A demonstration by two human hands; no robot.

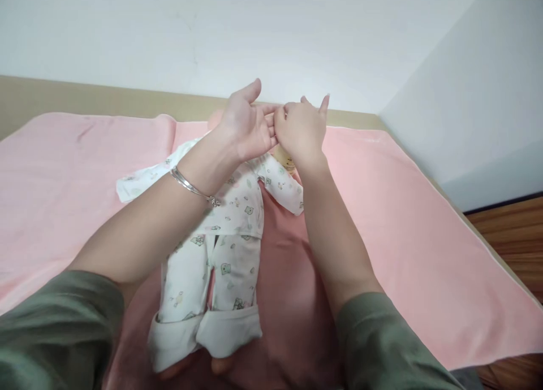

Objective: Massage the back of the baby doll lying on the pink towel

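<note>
My left hand [253, 131] is palm up, its thumb raised and fingers stretched out to the right. Over those fingertips my right hand [302, 129] bends, back upward, touching them; two of its fingers stick up at the far side. Both hands are above the chest end of a baby doll [235, 209] in a white patterned top and trousers with turned-up cuffs. The doll lies on its back, its head mostly hidden by my left hand. Partly covered by my right wrist is a yellowish item [285, 157] with dark marks, whose kind I cannot make out.
A pink blanket [382, 220] is spread under the doll over a beige surface [25, 96]. A white wall [127, 34] rises behind it and another to the right. Brown wood [509, 232] shows at the right edge. My left wrist has a silver bracelet [190, 186].
</note>
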